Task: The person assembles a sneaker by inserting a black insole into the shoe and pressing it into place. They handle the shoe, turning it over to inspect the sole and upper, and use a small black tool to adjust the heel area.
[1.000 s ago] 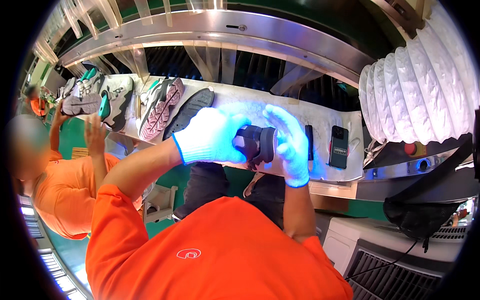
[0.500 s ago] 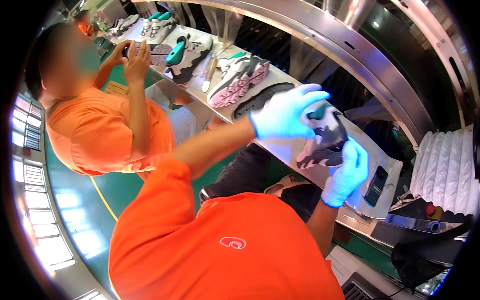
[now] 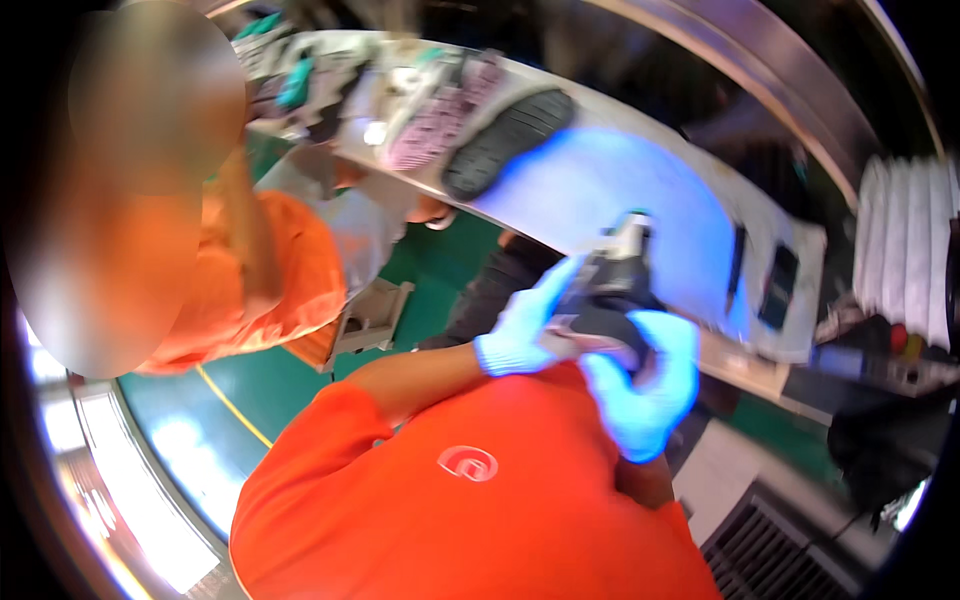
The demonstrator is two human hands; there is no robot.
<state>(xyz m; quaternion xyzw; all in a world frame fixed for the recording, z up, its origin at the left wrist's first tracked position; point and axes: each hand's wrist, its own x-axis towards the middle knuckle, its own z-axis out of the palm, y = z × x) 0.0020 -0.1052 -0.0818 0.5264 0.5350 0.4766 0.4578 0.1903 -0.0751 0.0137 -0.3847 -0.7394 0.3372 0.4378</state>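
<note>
Clamping the shoe (image 3: 612,283), left hand (image 3: 526,328) and right hand (image 3: 652,388) now sit nearer the shirt (image 3: 500,530).

Over there the worker has a sneaker (image 3: 618,275) between the left hand (image 3: 528,328) and right hand (image 3: 650,388), before the chest and in front of the workbench (image 3: 620,175). Left along the bench lies a shoe sole (image 3: 508,145); just left of that, a second sneaker (image 3: 438,125) rests on its side, with more shoes (image 3: 325,88), blurred, farther left. On the bench's right part lies a phone (image 3: 779,288), a slim bar (image 3: 738,258) near its left side. Behind the bench curves a metal rail (image 3: 755,85). Beyond its right end I see a ducting hose (image 3: 903,245); a co-worker (image 3: 285,275) is at the worker's left, and a grilled unit (image 3: 775,540) is low at the right.
</note>
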